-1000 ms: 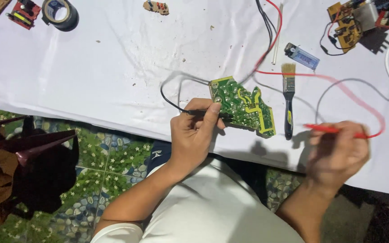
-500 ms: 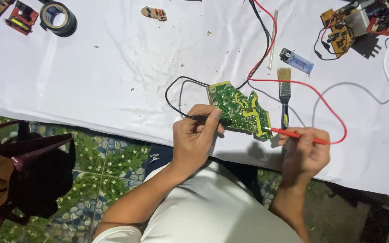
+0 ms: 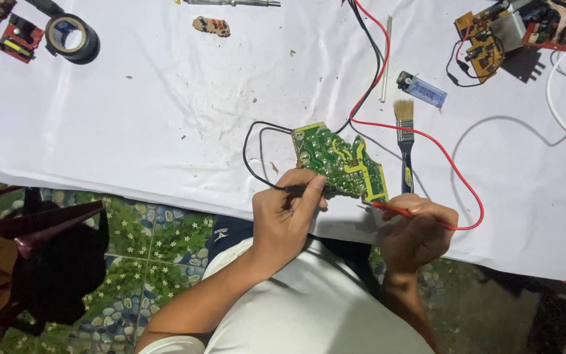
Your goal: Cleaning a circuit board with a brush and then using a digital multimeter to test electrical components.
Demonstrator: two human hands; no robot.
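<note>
White cloth-covered tabletop (image 3: pixel 165 118) fills the upper view, w/ a green floral-tile floor (image 3: pixel 158 242) below its near edge. The green circuit board (image 3: pixel 339 160) lies flat near that edge, solder side up, its long axis running diagonally from upper left down to lower right

Left hand (image 3: pixel 286 216) sits just below the board's left half; its fingers (image 3: pixel 309 190) are closed tight around the black probe (image 3: pixel 289 189), tip aimed right at the board's lower edge, touching or nearly so, can't tell which. The black lead (image 3: pixel 250 147) loops away to the left and back up behind the board

Right hand (image 3: pixel 417 229) is below and right of the board's lower right corner, fingers pinched narrow on the red probe (image 3: pixel 394 210), which points up-left toward that corner; tip looks just at the edge, contact unclear. The red lead (image 3: pixel 453 170) arcs round to the right and up

So the board lies up and between the 2 hands: left hand nearer its middle, right hand nearer its low end, and both probes converge along the near long edge

Nearby: a paint brush (image 3: pixel 405 141) just right of the board, a blue lighter (image 3: pixel 422 88) above it, a tape roll (image 3: pixel 70 36) far left, other boards (image 3: pixel 486 33) top right, all well apart from the hands
</note>
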